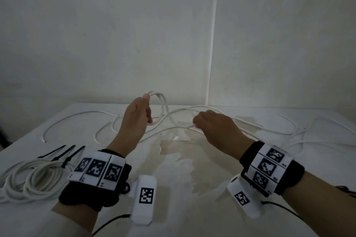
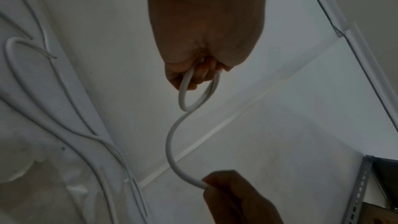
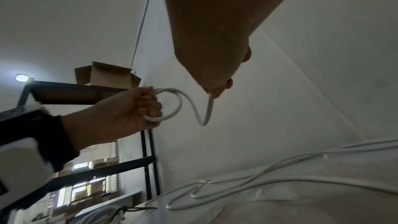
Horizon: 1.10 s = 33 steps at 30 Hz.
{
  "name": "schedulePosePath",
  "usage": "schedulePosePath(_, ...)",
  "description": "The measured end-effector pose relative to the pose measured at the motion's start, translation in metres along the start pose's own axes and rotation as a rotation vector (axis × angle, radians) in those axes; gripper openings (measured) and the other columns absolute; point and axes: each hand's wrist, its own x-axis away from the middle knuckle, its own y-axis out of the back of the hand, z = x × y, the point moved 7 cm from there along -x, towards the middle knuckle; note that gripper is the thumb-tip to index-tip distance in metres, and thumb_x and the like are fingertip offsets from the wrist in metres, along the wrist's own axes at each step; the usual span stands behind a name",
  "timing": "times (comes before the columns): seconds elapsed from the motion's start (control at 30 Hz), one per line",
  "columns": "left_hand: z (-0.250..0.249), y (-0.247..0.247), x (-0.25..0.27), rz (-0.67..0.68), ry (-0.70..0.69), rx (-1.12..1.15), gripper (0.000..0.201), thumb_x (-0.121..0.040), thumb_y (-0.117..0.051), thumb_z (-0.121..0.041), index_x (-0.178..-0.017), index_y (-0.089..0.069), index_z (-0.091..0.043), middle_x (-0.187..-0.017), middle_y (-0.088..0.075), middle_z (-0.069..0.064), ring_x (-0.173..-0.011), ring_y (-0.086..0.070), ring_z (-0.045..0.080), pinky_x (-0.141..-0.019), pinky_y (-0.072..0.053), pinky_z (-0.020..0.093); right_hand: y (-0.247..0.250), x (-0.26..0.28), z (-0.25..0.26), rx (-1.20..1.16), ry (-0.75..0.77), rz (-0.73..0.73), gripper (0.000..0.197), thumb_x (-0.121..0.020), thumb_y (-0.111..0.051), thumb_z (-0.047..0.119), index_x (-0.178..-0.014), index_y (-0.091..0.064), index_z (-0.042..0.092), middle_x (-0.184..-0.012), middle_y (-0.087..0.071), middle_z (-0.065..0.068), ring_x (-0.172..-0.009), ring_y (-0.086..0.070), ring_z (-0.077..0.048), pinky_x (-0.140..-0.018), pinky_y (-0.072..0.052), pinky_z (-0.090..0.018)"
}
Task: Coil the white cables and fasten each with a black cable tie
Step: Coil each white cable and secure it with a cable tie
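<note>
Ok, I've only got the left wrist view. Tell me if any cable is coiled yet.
Observer: Yes, coiled cable lies at the table's near left corner.
Operator: Count the ties.
Observer: Three black ties lie just beyond that coil.
Operator: Say what's behind the left hand.
Observer: Behind the left hand, which grips the loose cable, an open cardboard box sits on a dark shelf.

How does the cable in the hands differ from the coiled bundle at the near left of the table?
The held cable has only a small loop started, gripped by the left hand, with the right hand pinching its run; the coiled bundle has many loops. The held cable hangs in the air untied; the bundle lies on the table with a black cable tie. Both are white.
</note>
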Motion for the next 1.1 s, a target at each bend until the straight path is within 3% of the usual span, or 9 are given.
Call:
schedulePosePath(0.1, -0.002, -0.008, 0.003, 0.021, -0.027, -0.069, 0.039, -0.099, -0.034, -0.03, -0.063, -0.033, -0.016, -0.058, -0.033, -0.002, -0.05, -0.035, 0.008, -0.053, -0.04, 0.018, 0.001, -0.003, 0.02, -0.029, 0.139, -0.049, 0.034, -0.06, -0.079, -0.003, -0.077, -0.054, 0.013, -0.065, -0.055, -0.001, -0.054, -0.052, -0.02, -0.04, -0.031, -0.021)
schedulePosePath(0.23, -0.001, -0.025, 0.011, 0.084, -0.049, -0.113, 0.036, -0.099, -0.034, -0.031, -0.067, -0.033, -0.017, -0.062, -0.032, 0.0, -0.056, -0.032, 0.01, -0.056, -0.033, 0.023, 0.014, -0.014, 0.039, -0.017, 0.252, -0.128, 0.022, -0.067, -0.067, -0.006, -0.075, -0.059, 0.013, -0.065, -0.056, 0.0, -0.057, -0.049, -0.019, -0.043, -0.033, -0.025)
schedulePosePath(0.37, -0.001, -0.041, 0.021, 0.155, -0.064, -0.146, 0.036, -0.1, -0.034, -0.027, -0.067, -0.039, -0.015, -0.064, -0.04, -0.002, -0.049, -0.042, -0.001, -0.047, -0.034, 0.007, 0.023, -0.023, 0.046, 0.005, 0.313, -0.219, 0.023, -0.064, -0.069, -0.008, -0.075, -0.061, 0.012, -0.065, -0.058, -0.001, -0.064, -0.044, -0.016, -0.048, -0.036, -0.026)
schedulePosePath(0.47, 0.0, -0.052, 0.026, 0.253, -0.021, -0.067, 0.036, -0.1, -0.033, -0.029, -0.076, -0.05, -0.007, -0.07, -0.05, 0.003, -0.054, -0.05, -0.004, -0.054, -0.043, 0.007, 0.026, -0.025, 0.042, -0.031, 0.3, -0.282, 0.017, -0.069, -0.065, -0.006, -0.078, -0.062, 0.008, -0.069, -0.059, -0.005, -0.071, -0.036, -0.015, -0.056, -0.034, -0.025)
schedulePosePath(0.57, -0.002, -0.054, 0.027, 0.3, -0.021, -0.114, 0.04, -0.1, -0.03, -0.031, -0.072, -0.049, -0.011, -0.065, -0.048, 0.002, -0.049, -0.047, -0.003, -0.051, -0.041, 0.008, 0.031, -0.026, 0.033, -0.238, 0.212, -0.269, 0.005, -0.081, -0.057, 0.006, -0.083, -0.061, 0.006, -0.071, -0.06, -0.007, -0.069, -0.039, -0.013, -0.062, -0.033, -0.024)
schedulePosePath(0.7, 0.001, -0.062, 0.036, 0.385, -0.002, -0.168, 0.039, -0.101, -0.026, -0.034, -0.072, -0.044, -0.013, -0.061, -0.042, 0.0, -0.046, -0.039, 0.0, -0.049, -0.035, 0.012, 0.035, -0.028, 0.006, -0.446, -0.076, -0.167, 0.034, -0.079, -0.049, 0.042, -0.084, -0.057, 0.01, -0.073, -0.062, -0.001, -0.061, -0.05, -0.011, -0.053, -0.034, -0.022)
schedulePosePath(0.9, -0.006, -0.078, 0.046, 0.48, 0.076, -0.042, 0.04, -0.101, -0.021, -0.034, -0.066, -0.032, -0.016, -0.057, -0.028, -0.005, -0.041, -0.028, 0.001, -0.043, -0.024, 0.014, 0.036, -0.03, -0.019, -0.482, -0.149, -0.118, 0.034, -0.08, -0.053, 0.046, -0.081, -0.063, 0.014, -0.077, -0.06, 0.005, -0.066, -0.049, -0.006, -0.057, -0.034, -0.016)
schedulePosePath(1.03, -0.005, -0.082, 0.046, 0.485, 0.128, 0.062, 0.04, -0.1, -0.028, -0.03, -0.063, -0.033, -0.016, -0.048, -0.029, -0.012, -0.042, -0.023, 0.004, -0.042, -0.023, 0.015, 0.034, -0.031, -0.035, -0.64, -0.239, -0.101, 0.022, -0.082, -0.054, 0.029, -0.08, -0.069, 0.013, -0.073, -0.059, 0.002, -0.065, -0.053, -0.013, -0.063, -0.044, -0.034)
schedulePosePath(1.1, -0.005, -0.082, 0.044, 0.457, 0.154, 0.112, 0.039, -0.1, -0.031, -0.029, -0.064, -0.036, -0.016, -0.047, -0.03, -0.012, -0.043, -0.022, 0.006, -0.043, -0.022, 0.017, 0.032, -0.03, -0.039, -0.672, -0.265, -0.104, 0.024, -0.084, -0.052, 0.027, -0.084, -0.069, 0.011, -0.078, -0.063, -0.004, -0.07, -0.056, -0.018, -0.067, -0.045, -0.036)
